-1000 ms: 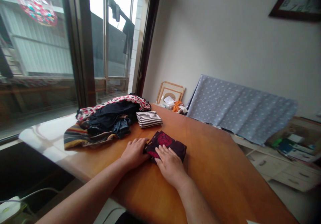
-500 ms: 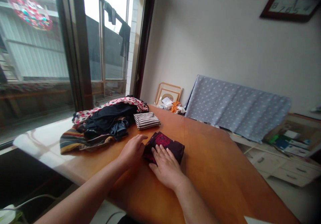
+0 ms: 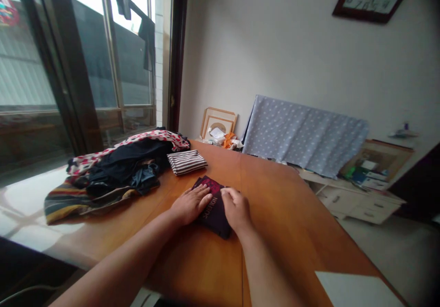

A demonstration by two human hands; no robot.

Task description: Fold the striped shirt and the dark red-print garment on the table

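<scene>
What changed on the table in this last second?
The dark red-printed garment is now folded narrower. The right hand moved from its top to its right edge and curled; the left hand lies flat on it. The striped folded cloth and clothes pile stayed put.

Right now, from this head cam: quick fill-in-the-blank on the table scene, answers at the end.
The left hand and right hand both rest on the folded dark cloth, which lies on a wooden ____.
The folded cloth beside the pile of clothes has dark and white ____.
Dark clothes hang outside the ____.
Answers: table; stripes; window.
</scene>
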